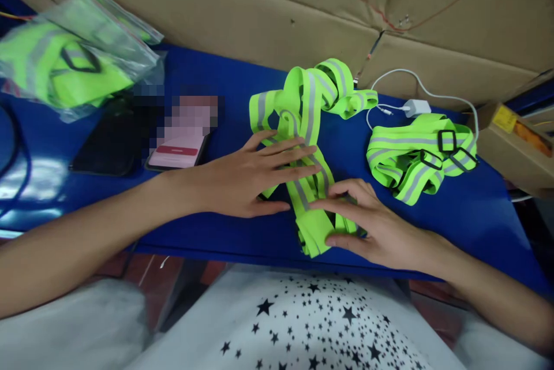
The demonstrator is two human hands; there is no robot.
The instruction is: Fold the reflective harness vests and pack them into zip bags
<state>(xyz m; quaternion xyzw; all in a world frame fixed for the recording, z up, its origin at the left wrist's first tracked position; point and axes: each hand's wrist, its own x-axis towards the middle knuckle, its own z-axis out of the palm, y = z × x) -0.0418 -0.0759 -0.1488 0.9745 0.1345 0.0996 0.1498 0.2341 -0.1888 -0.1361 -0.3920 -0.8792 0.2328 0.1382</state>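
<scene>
A neon-yellow reflective strap vest [308, 110] with grey stripes lies in loops on the blue table [476, 214]. My left hand [255, 176] rests flat on its middle, fingers stretched out to the right. My right hand [367, 223] lies on the strap's folded near end by the table's front edge, fingers spread and pressing the fabric down. Neither hand grips anything.
A second folded vest [418, 162] with black buckles lies at the right. A white charger and cable [416, 107] sit behind it. Bagged vests [73, 52] lie at far left, two phones [142, 145] beside them. A cardboard box [515, 145] stands at right; cardboard lines the back.
</scene>
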